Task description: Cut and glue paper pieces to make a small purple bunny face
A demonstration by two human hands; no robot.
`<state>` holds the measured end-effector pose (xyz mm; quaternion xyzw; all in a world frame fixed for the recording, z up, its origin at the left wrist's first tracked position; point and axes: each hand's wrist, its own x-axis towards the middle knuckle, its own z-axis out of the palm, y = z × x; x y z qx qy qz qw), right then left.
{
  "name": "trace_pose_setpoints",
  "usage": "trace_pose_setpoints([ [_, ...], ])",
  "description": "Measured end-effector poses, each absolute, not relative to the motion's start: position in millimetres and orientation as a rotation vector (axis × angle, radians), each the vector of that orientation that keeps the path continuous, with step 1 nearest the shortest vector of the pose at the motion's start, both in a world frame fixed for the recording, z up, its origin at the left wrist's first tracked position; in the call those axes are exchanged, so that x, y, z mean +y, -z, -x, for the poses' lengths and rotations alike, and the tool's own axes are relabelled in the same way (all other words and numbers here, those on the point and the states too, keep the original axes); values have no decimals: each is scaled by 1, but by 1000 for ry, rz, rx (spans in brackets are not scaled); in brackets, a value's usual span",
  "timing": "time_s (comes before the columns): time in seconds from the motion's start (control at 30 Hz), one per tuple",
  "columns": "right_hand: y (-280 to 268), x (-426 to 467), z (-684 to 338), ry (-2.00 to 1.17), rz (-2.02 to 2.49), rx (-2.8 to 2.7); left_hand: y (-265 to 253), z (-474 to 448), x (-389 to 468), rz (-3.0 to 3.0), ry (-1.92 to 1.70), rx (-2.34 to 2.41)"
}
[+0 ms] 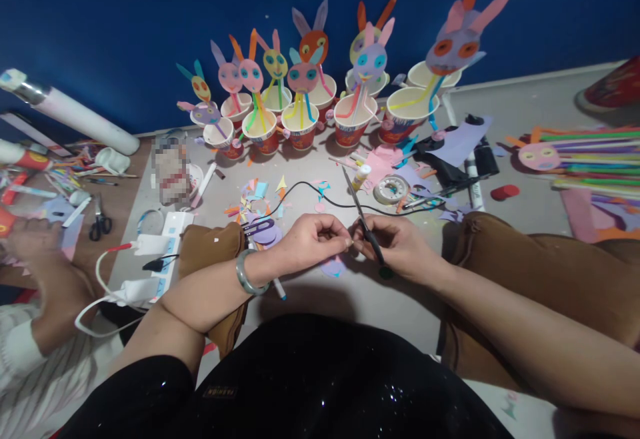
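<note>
Over the table, my left hand [313, 244], with a bangle on the wrist, is closed in a pinch. What sits between its fingertips is too small to make out. Touching or nearly touching it, my right hand [400, 246] is closed around a pair of scissors [354, 194], whose blades point up and away from me. Just below the hands lies a cut paper piece [333, 267] in lilac and blue. Small paper scraps [260, 191] and purple paper discs [270, 234] are left of my hands.
Paper cups [300, 126] with paper animal heads on straws line the wall. A glue stick [361, 176], tape roll [391, 190] and black cable [320, 192] lie ahead. A power strip [167, 252] and another person's hand [35, 239] are left; straws [600, 159] lie right.
</note>
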<state>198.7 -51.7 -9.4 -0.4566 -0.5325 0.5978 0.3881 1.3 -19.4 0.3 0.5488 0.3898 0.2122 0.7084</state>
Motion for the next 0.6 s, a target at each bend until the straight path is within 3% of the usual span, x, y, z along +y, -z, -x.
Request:
trace_pose_setpoints([
  [0.6, 7, -51, -198, -1566, 1197, -1260, 1, -4, -22, -1114, -454, 865],
])
